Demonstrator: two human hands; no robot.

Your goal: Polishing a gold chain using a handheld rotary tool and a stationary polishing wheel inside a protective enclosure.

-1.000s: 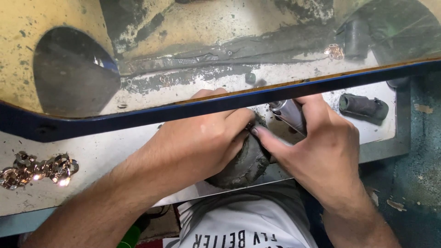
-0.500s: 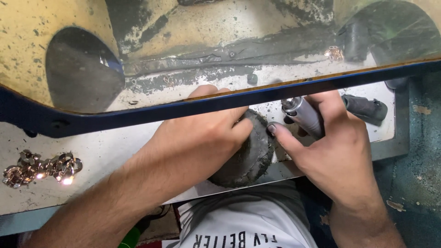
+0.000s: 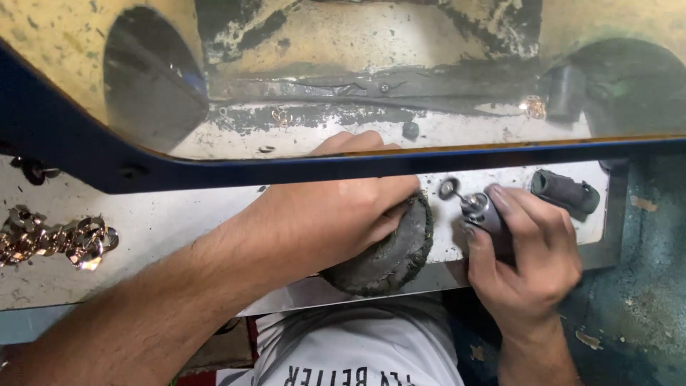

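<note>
My left hand (image 3: 336, 214) rests closed on top of a round dark grey pad (image 3: 396, 257) at the front edge of the worn white bench (image 3: 179, 214); what its fingers pinch is hidden. My right hand (image 3: 529, 257) grips a small silver rotary handpiece (image 3: 482, 211) with a little disc tip (image 3: 448, 189) pointing up and left, a short gap to the right of the left fingers. The tip is apart from the pad.
A pile of shiny chain links (image 3: 53, 239) lies at the far left. A dark grey grip-like piece (image 3: 564, 193) sits at the right. A blue-framed, stained clear shield (image 3: 357, 71) overhangs the bench, with dark round openings at left and right.
My right hand has pulled the handpiece to the right, away from my left fingers. The disc tip now shows in the open. My left hand stays on the pad.
</note>
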